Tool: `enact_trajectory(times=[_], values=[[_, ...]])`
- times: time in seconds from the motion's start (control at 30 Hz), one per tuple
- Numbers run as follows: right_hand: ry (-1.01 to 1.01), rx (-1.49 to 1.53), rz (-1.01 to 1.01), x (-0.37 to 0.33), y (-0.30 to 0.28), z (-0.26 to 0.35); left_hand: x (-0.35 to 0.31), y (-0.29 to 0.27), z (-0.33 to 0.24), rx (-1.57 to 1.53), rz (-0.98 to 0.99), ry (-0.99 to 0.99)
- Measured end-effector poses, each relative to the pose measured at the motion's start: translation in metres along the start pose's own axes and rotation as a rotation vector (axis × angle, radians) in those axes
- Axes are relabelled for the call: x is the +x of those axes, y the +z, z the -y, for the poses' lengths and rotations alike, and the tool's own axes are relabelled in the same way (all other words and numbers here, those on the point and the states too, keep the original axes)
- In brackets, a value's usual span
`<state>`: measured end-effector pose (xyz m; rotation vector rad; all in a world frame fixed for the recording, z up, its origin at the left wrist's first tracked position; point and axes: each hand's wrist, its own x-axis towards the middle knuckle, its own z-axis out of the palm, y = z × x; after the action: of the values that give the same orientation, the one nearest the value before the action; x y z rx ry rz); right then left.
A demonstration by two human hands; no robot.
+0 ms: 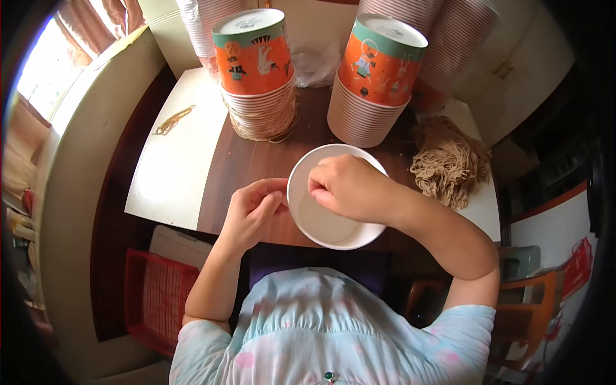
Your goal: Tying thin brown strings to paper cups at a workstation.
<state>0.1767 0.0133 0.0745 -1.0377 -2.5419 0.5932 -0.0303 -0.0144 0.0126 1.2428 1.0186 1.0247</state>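
A white paper bucket (327,221) sits in front of me with its opening facing up. My right hand (350,186) reaches over its right rim, fingers curled together inside the opening; whatever they grip is hidden. At the bucket's left outer side, my left hand (256,208) has its thumb and fingers drawn together by the wall, and I cannot make out what is between them. Beyond stand two upside-down stacks of orange and green printed buckets. Many tan strings hang round the rims of the left stack (256,70); the right stack (382,70) shows plain rims.
A heap of tan string (449,167) lies at the table's right. A few loose strings (174,120) rest on its white left part. Taller bucket stacks (459,45) stand behind. A red plastic basket (160,295) is below left, a wooden chair (526,314) at lower right.
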Motion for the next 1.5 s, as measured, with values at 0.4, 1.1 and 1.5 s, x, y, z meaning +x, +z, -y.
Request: enact_trajectory(times=[0.4,1.1,1.5], values=[[-0.018,-0.197,-0.043,0.017,0.028,-0.007,-0.002,-0.001,0.015,0.057,-0.028,0.1],[0.106,-0.031,-0.064,0.02,0.025,0.002,-0.001,-0.002,0.008,0.287,-0.031,0.141],[0.089,0.038,-0.104,0.021,0.037,-0.002,0.0,0.0,0.005,0.41,-0.078,0.164]])
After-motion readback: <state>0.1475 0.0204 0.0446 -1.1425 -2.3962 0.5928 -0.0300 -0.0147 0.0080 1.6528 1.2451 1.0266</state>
